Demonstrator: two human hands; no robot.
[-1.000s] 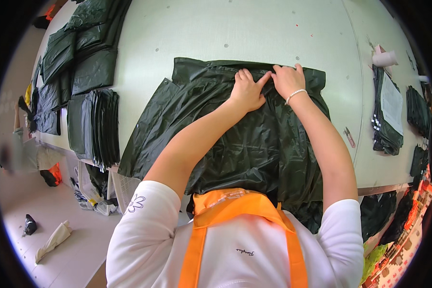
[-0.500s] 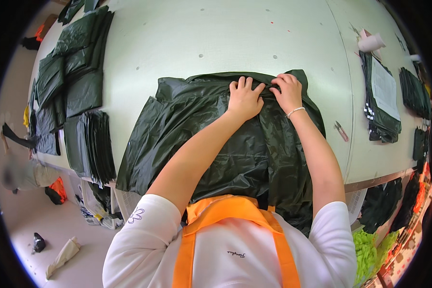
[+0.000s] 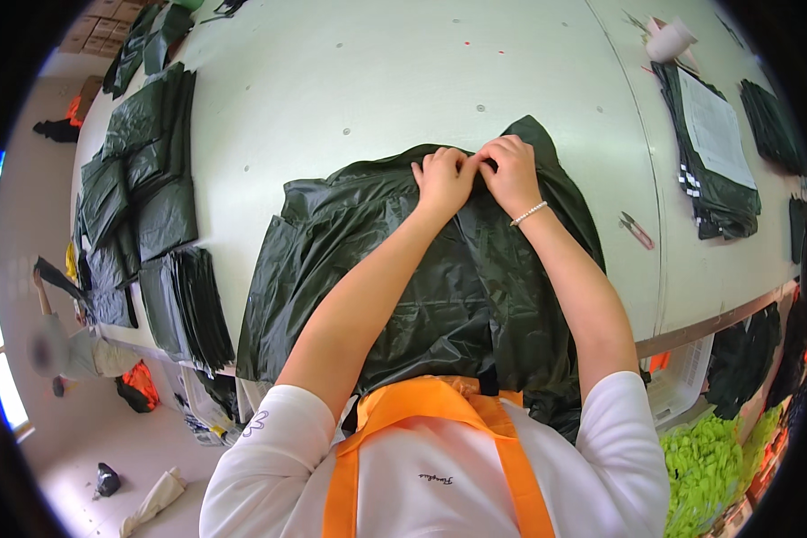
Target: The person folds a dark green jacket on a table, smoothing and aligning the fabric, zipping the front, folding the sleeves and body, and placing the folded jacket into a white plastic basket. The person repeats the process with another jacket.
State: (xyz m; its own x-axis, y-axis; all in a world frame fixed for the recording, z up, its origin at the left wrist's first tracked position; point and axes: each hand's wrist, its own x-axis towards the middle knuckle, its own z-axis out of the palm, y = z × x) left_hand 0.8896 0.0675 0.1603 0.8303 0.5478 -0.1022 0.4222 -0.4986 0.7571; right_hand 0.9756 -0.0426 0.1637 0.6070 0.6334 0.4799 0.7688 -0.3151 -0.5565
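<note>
Spread over the table in front of me is a shiny dark green garment (image 3: 439, 305), of thin crinkled material like rainwear. Its far edge lies under my fingertips, and its near part reaches down to my orange apron. My left hand (image 3: 445, 184) has its fingers curled and closed on that edge, left of the front strip. Right beside it, almost touching, my right hand (image 3: 509, 175) pinches the same edge with thumb and forefinger. The fingers hide the exact spot they grip. A bracelet circles my right wrist.
Small thread snips (image 3: 637, 230) lie to the right. Beyond them are a folded garment stack with a paper sheet (image 3: 713, 130) and a white cylinder (image 3: 671, 40). Folded dark green garments (image 3: 134, 188) pile up at left. Another person (image 3: 76, 350) stands past the left edge.
My hands have come closer together at the garment's far edge, with the right fingers now pinched tighter. The whole view has also turned slightly.
</note>
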